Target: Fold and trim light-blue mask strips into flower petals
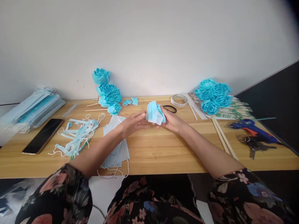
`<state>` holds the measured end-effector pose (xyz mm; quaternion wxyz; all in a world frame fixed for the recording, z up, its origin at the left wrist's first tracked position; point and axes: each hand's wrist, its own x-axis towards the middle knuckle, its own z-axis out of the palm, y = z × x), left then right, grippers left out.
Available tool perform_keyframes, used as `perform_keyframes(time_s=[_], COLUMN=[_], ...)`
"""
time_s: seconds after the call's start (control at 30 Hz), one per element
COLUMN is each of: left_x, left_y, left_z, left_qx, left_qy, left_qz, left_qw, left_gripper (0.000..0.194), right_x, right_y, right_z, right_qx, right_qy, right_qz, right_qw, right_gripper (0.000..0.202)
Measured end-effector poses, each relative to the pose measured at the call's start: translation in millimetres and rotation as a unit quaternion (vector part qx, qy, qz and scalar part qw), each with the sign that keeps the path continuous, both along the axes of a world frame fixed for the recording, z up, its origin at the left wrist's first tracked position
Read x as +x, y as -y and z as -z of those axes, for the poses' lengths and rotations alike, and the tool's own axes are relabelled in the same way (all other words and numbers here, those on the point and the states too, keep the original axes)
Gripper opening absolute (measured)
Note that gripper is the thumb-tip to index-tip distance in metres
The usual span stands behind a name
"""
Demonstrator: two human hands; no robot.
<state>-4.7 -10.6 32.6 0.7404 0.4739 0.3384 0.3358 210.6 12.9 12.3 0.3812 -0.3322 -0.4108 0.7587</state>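
The folded blue-and-white piece (154, 112) is located above the middle of the wooden table (161, 152). The right hand (172, 119) grips the piece at its right edge, fingers closed on the material. The left hand (135, 123) is positioned at the opposite edge, fingers extended and thumb set slightly apart; whether it touches the piece cannot be told from this view.

Front zone: bare wood runs from below the hands to the front edge of the table. This working room is bounded on the left by flat masks (123, 151) (their loops reach the front edge) and on the right by two long sticks (220, 133). The left forearm crosses over part of the masks.

Rear zone: clearance behind the hands is narrower. A tape roll (173, 102) stands near the wall (149, 46), with a black loop (175, 109) just in front of it, beside the right hand. Small blue cuttings (134, 101) lie near the rear edge, next to the left flower cluster (109, 95). The right flower cluster (212, 95) rests farther right.

Sides: cut strips (78, 137) and a phone (43, 136) occupy the left; a blue glue gun (253, 129) and keys (254, 144) lie toward the right edge.
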Motion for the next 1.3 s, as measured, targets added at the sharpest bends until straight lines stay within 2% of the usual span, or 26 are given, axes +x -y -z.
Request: perform_keyframes(time_s=[0.07, 0.23, 0.33, 0.43, 0.53, 0.6, 0.67, 0.73, 0.8, 0.83, 0.87, 0.97, 1.1, 1.2, 1.3], left_x=[13, 24, 22, 17, 12, 10, 8, 8, 9, 9, 9, 9, 8, 9, 10], left_y=[-11, -26, -28, -27, -25, -24, -25, -24, -23, -23, -22, -21, -21, -21, -21], left_z=[5.4, 14.8, 15.7, 14.9, 15.3, 16.4, 17.3, 17.6, 17.8, 18.1, 18.7, 22.3, 28.5, 30.9, 32.5], left_qx=[-0.027, -0.009, 0.025, 0.051, 0.045, 0.036, 0.025, 0.016, 0.011, 0.010, 0.011, 0.021, 0.040, 0.058, 0.079], left_qy=[0.022, -0.008, -0.036, -0.044, -0.001, 0.016, 0.014, 0.005, -0.007, -0.013, -0.020, -0.031, -0.039, -0.061, -0.091], left_qz=[0.009, -0.089, -0.114, -0.132, -0.132, -0.131, -0.125, -0.104, -0.082, -0.074, -0.067, -0.057, -0.055, -0.054, -0.042], left_qw=[0.999, 0.996, 0.993, 0.989, 0.990, 0.991, 0.992, 0.994, 0.997, 0.997, 0.997, 0.998, 0.997, 0.995, 0.992], left_gripper=[0.049, 0.046, 0.042, 0.040, 0.039, 0.036, 0.034, 0.034, 0.036, 0.037, 0.039, 0.041, 0.042, 0.045, 0.044], right_x=[0, 2, 2, 1, 4, 15, 35, 60, 85, 95, 103, 114, 111, 112, 116], right_y=[0, 0, 2, 5, 7, 4, -4, -14, -25, -29, -33, -38, -41, -44, -47], right_z=[0.2, 0.2, 1.7, 0.4, -9.2, -19.4, -29.0, -34.3, -34.0, -32.0, -29.2, -19.9, -12.7, -9.8, -5.3], right_qx=[-0.004, 0.012, 0.056, 0.095, 0.145, 0.214, 0.303, 0.368, 0.368, 0.346, 0.324, 0.291, 0.325, 0.393, 0.417], right_qy=[0.006, 0.002, 0.012, 0.066, 0.161, 0.250, 0.364, 0.488, 0.613, 0.665, 0.701, 0.745, 0.741, 0.720, 0.713], right_qz=[-0.008, -0.044, -0.083, -0.086, -0.064, -0.021, 0.069, 0.187, 0.256, 0.269, 0.272, 0.258, 0.233, 0.187, 0.143], right_qw=[1.000, 0.999, 0.995, 0.990, 0.974, 0.944, 0.878, 0.769, 0.650, 0.605, 0.575, 0.543, 0.540, 0.541, 0.544], right_gripper=[0.046, 0.058, 0.052, 0.048, 0.044, 0.043, 0.037, 0.029, 0.028, 0.030, 0.031, 0.032, 0.030, 0.028, 0.030])
